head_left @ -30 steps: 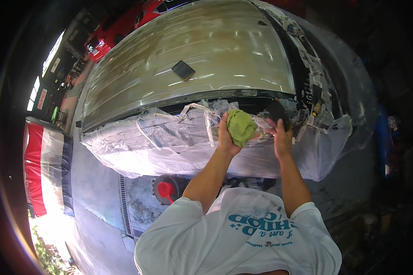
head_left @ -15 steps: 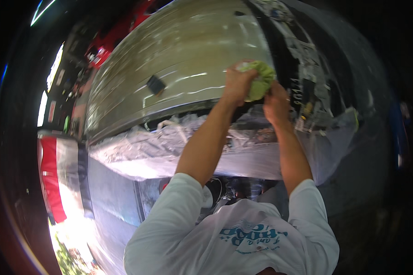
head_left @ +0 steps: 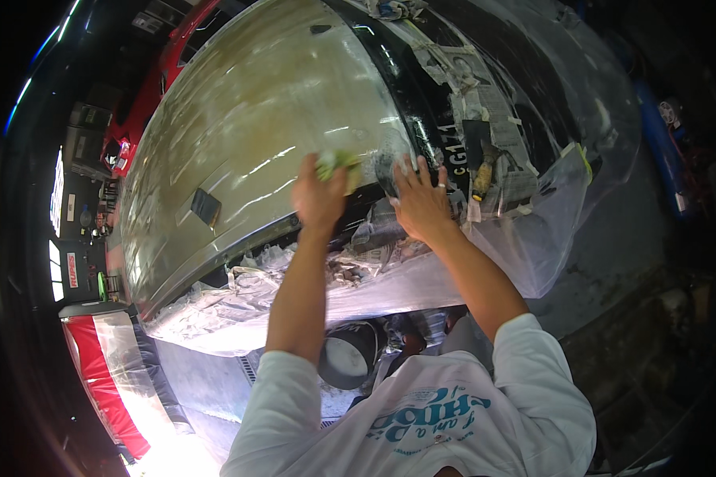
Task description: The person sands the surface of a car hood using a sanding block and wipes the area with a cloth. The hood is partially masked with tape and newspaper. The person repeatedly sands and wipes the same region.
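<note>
My left hand (head_left: 318,195) is closed round a yellow-green crumpled cloth (head_left: 346,168), slightly blurred, over the near part of a wet, olive-beige car panel (head_left: 270,103). My right hand (head_left: 423,203) holds nothing; its fingers are spread, with the fingertips on the dark border (head_left: 390,87) along the panel's right side. Left of my left hand, a small dark rectangular block (head_left: 206,207) rests on the panel. To the right of my right hand, a tool with a worn yellow handle (head_left: 482,181) and a dark flat end lies on newspaper masking (head_left: 521,179).
Crumpled paper and clear plastic sheeting (head_left: 525,258) cover the car's near side. Below stands a dark bucket (head_left: 348,362) holding whitish liquid. A red car (head_left: 155,75) is at the far left, and a red and white covered object (head_left: 103,374) stands nearer on the left.
Both hands were together at the cloth by the dark border. My left hand has moved left and nearer with the cloth; my right hand has let go and spread flat. The view has shifted.
</note>
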{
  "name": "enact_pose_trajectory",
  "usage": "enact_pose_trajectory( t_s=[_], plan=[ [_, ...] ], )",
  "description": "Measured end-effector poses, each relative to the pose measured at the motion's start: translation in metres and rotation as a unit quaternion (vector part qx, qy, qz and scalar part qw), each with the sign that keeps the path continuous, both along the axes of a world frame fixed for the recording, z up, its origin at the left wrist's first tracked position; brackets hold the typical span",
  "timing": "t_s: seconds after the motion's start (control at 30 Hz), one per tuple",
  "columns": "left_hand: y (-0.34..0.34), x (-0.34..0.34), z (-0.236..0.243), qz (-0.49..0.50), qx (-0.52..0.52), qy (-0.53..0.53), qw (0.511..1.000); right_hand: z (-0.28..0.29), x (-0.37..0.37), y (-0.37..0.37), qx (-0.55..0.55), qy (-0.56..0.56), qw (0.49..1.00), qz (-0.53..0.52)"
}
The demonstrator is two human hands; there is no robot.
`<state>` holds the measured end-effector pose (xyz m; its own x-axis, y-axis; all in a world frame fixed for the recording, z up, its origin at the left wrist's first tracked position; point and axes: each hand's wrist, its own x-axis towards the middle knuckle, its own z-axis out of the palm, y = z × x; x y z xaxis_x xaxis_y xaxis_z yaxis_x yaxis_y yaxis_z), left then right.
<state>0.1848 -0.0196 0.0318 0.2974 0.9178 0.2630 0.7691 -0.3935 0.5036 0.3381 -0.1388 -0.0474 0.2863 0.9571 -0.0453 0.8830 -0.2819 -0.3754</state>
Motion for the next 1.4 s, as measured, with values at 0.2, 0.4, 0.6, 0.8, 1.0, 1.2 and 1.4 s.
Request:
enact_pose_trajectory(
  t_s=[0.2,0.4,0.6,0.8,1.0,1.2,1.4],
  plan=[
    [0.006,-0.114,-0.027,-0.040,0.132,0.100,0.985,0.006,0.030,0.037,0.001,-0.045,0.999,0.007],
    [-0.002,-0.113,-0.032,-0.037,0.153,0.156,0.975,-0.003,0.037,0.004,-0.009,-0.073,0.995,0.066],
    [0.002,-0.119,-0.039,-0.044,0.150,0.152,0.976,-0.012,0.046,0.018,0.011,-0.028,0.998,0.058],
    [0.005,-0.115,-0.037,-0.051,0.152,0.152,0.975,-0.017,0.053,0.036,0.040,0.001,0.998,0.046],
    [0.001,-0.121,-0.038,-0.044,0.162,0.168,0.971,-0.022,0.042,0.023,0.052,0.028,0.997,0.055],
    [0.005,-0.118,-0.037,-0.058,0.150,0.156,0.975,-0.015,0.048,0.063,0.043,0.041,0.998,0.011],
    [0.003,-0.120,-0.037,-0.054,0.159,0.153,0.974,-0.002,0.038,0.014,-0.030,0.046,0.996,0.064]
  ],
)
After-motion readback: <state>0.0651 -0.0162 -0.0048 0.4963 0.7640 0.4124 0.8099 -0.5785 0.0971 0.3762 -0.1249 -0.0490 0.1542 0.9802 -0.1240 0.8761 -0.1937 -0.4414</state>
